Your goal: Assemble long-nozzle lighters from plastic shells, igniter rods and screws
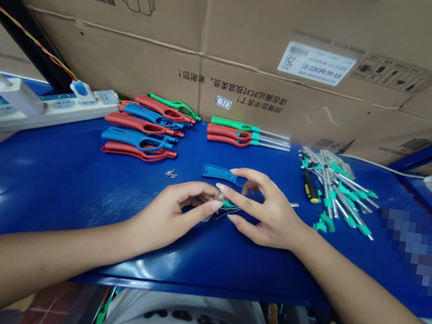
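My left hand (176, 207) is closed, thumb and fingers pinching the inner assembly of a gas lighter, a clear part with a green piece (228, 205) and thin wires. My right hand (269, 210) hovers over it with fingers apart; its index fingertip reaches the clear end, and whether it touches is hard to tell. A metal tube tip (294, 204) shows beyond the right hand. Just behind the hands lies a blue lighter handle shell (216, 173), partly covered by the right fingers.
Red, blue and green lighter handles (144, 125) lie in a row at back left. Lighters with tubes (244, 136) lie behind. Small screws (171, 173) sit left; a screwdriver (311, 187) rests by piled tube assemblies (341, 191). A power strip (45, 112) borders the left, a cardboard box (153, 60) the back.
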`<state>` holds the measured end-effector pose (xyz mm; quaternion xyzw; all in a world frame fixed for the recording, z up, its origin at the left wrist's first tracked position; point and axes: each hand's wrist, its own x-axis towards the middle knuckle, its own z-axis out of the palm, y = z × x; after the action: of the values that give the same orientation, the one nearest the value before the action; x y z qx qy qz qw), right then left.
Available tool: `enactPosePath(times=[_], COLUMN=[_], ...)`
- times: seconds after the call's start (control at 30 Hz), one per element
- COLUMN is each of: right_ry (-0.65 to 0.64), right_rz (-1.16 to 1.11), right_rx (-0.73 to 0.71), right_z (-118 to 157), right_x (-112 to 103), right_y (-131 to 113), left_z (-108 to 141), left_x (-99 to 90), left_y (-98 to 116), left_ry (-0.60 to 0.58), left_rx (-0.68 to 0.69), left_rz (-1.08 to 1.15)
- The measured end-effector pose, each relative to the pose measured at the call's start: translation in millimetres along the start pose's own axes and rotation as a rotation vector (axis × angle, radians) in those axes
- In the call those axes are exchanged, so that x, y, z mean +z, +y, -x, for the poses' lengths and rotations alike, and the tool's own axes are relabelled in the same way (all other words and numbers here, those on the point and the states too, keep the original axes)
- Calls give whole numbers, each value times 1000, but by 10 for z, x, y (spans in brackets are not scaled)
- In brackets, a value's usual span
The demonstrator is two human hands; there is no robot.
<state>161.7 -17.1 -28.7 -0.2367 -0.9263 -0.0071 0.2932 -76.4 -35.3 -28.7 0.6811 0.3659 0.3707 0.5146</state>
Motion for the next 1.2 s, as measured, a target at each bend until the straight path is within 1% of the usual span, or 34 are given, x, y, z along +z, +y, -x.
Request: enactPosePath(times=[0.17, 0.47, 0.7, 0.77, 0.9, 0.97, 1.0, 1.07, 1.13, 1.2], right_ry=[-4, 2, 103, 48, -216, -300, -319, -316, -280, -216], right_rz=[-18, -39, -155, -143, -52, -49, -61, -117, -237, -384], right_rx=[25, 8, 112, 91, 4, -3, 8, 49, 115, 192], right_z=[-1, 0, -16, -13, 3, 8, 9, 6, 0, -5], right_x=[2, 2, -2, 4, 37, 53, 59, 64, 66, 73], right_y=[1, 3, -17, -9, 7, 6, 3, -6, -19, -28], left_z=[-5, -2, -17, -28, -37, -35, -35, -38, -43, -49], left_x=[0, -13, -35, -45, -62, -67, -69, -71, -72, -77], left_y=[5, 9, 20, 9, -41, -68, -78, -90, -91, -85], left_ry=[-7, -15, 0, 6, 10, 5, 2, -2, -3, -7], left_rx=[0, 19, -7, -16, -42, -59, -66, -82, -96, -111], left_rz=[-14, -20, -45, -45, -7, 17, 25, 29, 18, -4])
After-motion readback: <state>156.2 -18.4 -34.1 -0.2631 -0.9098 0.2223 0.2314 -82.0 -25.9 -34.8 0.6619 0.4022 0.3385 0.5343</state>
